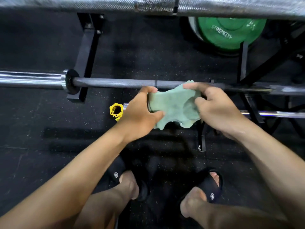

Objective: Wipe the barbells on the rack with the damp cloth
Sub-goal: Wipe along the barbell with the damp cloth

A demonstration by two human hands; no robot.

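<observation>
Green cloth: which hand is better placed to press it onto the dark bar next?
Right, probably. The right hand pinches the cloth by the edge nearest the dark barbell; the left hand grips it lower.

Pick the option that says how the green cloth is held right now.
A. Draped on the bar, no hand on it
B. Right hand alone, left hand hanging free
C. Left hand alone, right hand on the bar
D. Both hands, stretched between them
D: the left hand and right hand each pinch a side of the cloth, which spreads between them in front of the dark bar.
</observation>
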